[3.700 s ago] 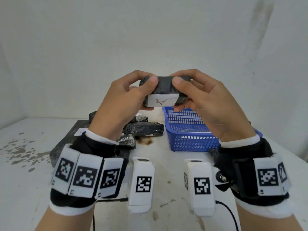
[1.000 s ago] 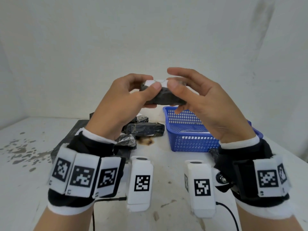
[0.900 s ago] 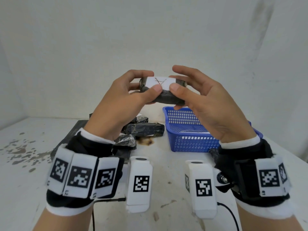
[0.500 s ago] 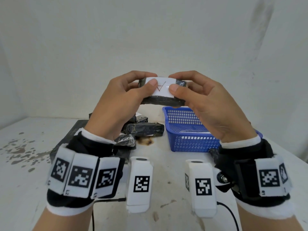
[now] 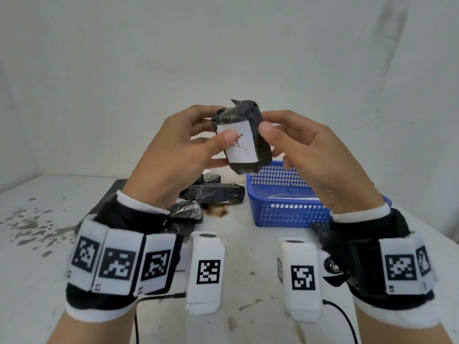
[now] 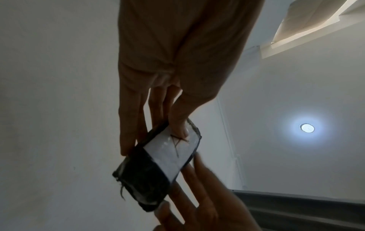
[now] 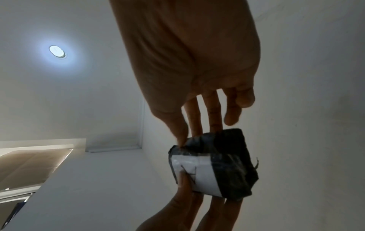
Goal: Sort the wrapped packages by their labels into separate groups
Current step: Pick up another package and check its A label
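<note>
Reading the label before sorting

The black-wrapped package (image 5: 240, 136) is held up above the surface (image 5: 248, 247), pinched in the grip of both left hand (image 5: 173, 157) and right hand (image 5: 315, 157); its white label (image 5: 238, 141) reads "A" (handwritten); next, probably, placing it with its group, perhaps in the blue basket (image 5: 285, 207).

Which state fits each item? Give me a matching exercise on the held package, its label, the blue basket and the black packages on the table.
1. held package
2. white label
3. blue basket
4. black packages

a. under the left thumb
b. on the table, left of the basket
c. pinched by both hands, raised
d. on the table, right side

1-c, 2-a, 3-d, 4-b
</note>
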`<action>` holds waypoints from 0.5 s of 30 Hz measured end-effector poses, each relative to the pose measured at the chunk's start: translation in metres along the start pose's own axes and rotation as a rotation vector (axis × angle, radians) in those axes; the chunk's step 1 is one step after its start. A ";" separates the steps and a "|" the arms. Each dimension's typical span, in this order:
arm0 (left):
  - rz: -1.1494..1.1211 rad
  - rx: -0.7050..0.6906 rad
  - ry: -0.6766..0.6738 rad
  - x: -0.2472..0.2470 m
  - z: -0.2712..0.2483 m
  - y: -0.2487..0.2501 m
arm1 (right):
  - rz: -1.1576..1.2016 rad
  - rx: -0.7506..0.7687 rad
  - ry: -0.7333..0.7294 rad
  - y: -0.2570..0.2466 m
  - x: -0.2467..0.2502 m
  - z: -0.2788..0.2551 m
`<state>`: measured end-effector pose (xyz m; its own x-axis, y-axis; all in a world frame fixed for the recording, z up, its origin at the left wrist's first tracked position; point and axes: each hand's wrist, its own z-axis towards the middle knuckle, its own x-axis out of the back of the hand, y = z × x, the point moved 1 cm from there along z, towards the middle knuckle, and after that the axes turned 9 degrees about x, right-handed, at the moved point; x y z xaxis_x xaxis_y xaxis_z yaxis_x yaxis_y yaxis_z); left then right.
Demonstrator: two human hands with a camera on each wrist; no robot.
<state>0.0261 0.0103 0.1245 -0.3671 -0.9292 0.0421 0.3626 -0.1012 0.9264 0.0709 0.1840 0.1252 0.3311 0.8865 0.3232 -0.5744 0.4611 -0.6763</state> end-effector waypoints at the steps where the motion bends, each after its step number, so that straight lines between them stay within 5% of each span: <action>1: 0.017 -0.018 0.014 0.000 0.001 0.000 | 0.000 -0.009 0.008 -0.002 0.000 -0.001; 15: 0.027 -0.054 0.016 -0.008 -0.001 0.001 | 0.209 0.013 0.035 -0.006 -0.003 0.000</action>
<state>0.0304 0.0167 0.1246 -0.3431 -0.9373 0.0602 0.4178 -0.0949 0.9036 0.0729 0.1787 0.1280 0.2290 0.9613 0.1533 -0.6428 0.2676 -0.7177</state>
